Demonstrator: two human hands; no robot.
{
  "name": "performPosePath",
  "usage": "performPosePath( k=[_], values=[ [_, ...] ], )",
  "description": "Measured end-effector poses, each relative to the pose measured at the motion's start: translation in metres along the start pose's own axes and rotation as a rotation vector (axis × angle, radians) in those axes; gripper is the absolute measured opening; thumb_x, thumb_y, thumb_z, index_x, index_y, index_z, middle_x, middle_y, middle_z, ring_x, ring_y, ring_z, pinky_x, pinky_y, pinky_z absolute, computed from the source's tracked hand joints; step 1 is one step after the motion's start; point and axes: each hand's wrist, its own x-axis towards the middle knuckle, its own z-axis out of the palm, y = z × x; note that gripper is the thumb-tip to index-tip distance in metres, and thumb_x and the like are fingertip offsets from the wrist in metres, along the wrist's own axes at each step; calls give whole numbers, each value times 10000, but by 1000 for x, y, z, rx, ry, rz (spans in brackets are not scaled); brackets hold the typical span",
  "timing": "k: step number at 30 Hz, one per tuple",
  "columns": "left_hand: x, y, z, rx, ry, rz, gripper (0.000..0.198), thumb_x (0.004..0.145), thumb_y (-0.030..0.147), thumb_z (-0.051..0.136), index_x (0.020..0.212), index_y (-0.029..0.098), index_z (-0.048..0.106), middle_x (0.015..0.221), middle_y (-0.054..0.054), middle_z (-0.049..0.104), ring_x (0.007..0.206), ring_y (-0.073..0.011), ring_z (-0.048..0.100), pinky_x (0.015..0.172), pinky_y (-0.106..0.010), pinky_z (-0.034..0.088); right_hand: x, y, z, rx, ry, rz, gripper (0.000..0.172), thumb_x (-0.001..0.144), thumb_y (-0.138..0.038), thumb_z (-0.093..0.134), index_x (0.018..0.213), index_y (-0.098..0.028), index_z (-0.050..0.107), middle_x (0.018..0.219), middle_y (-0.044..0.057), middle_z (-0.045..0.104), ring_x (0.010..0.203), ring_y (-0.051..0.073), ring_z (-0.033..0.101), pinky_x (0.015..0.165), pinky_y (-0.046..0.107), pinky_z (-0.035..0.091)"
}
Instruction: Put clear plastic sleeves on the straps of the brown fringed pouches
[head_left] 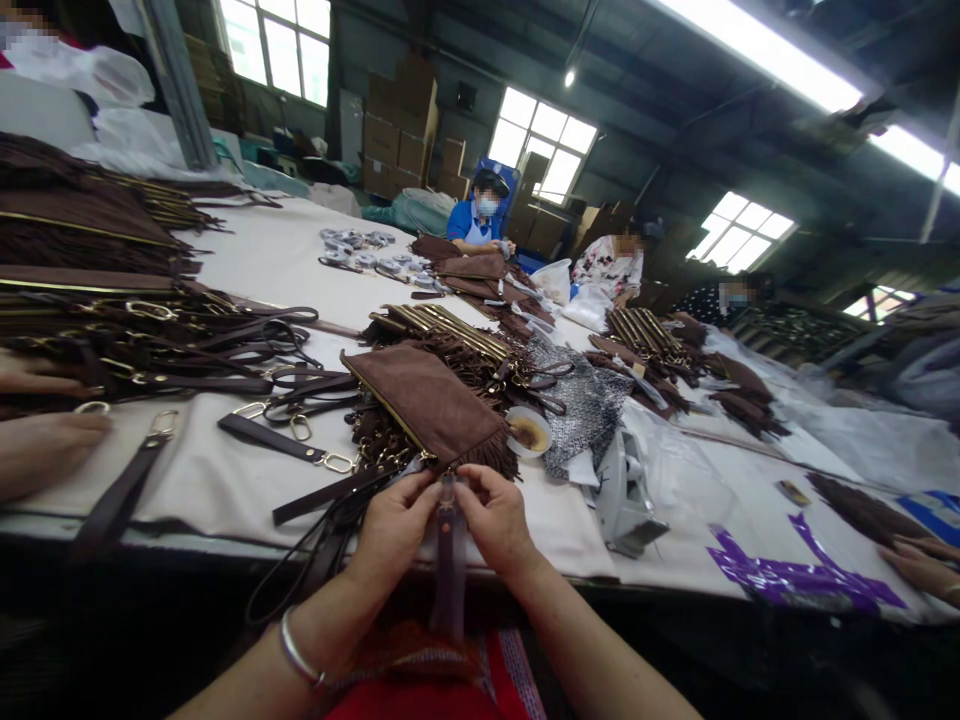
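My left hand (391,525) and my right hand (499,522) meet at the table's front edge, fingers pinched around the top end of a dark brown wrist strap (448,570). Clear plastic seems to cover the strap, which hangs down toward my lap. Just beyond my fingertips lies a brown suede fringed pouch (431,395) with a gold zipper, resting on a heap of similar ones. More dark straps (330,492) with gold rings lie left of my left hand. My fingers partly hide the strap's metal fitting.
A small white bowl (531,432), a grey dispenser-like device (628,495) and patterned cloth (581,405) stand to the right. Purple plastic (799,575) lies farther right. Stacked pouches (82,215) fill the left; another person's hands (49,450) work there. Several people sit across the table.
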Motion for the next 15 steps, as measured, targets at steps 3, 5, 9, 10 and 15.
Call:
performPosePath(
  k=[3, 5, 9, 10, 15],
  values=[
    [-1, 3, 0, 65, -16, 65, 210, 750, 289, 705, 945, 237, 762, 953, -25, 745, 903, -231, 660, 869, -287, 488, -1, 3, 2, 99, -13, 44, 236, 810, -281, 611, 1001, -164, 685, 871, 55, 725, 732, 179, 655, 677, 274, 524],
    [-2, 5, 0, 110, -41, 105, 193, 772, 291, 681, 941, 246, 763, 938, -23, 745, 881, -229, 659, 849, -279, 486, -1, 4, 2, 125, -15, 38, 225, 818, -282, 603, 992, -172, 694, 897, 56, 729, 776, 186, 661, 718, 283, 524],
    [1, 5, -2, 198, -54, 181, 142, 789, 269, 655, 875, 241, 764, 875, -23, 742, 829, -210, 651, 789, -249, 471, 1, 4, -1, 14, 11, -45, 180, 834, -291, 588, 877, -176, 720, 843, 52, 716, 788, 183, 643, 753, 279, 495],
    [2, 4, -1, 201, -54, 187, 128, 790, 265, 650, 847, 237, 762, 842, -21, 738, 800, -203, 645, 764, -245, 466, 2, 3, -2, -13, 15, -56, 178, 835, -292, 586, 842, -174, 719, 813, 47, 707, 770, 177, 635, 739, 272, 487],
    [6, 1, 6, 45, -34, 76, 142, 745, 316, 696, 663, 201, 708, 632, 2, 661, 631, -161, 556, 623, -236, 419, 10, -1, -2, -25, 2, 6, 239, 853, -328, 544, 705, -168, 642, 631, 0, 632, 613, 142, 571, 600, 238, 442]
  ],
)
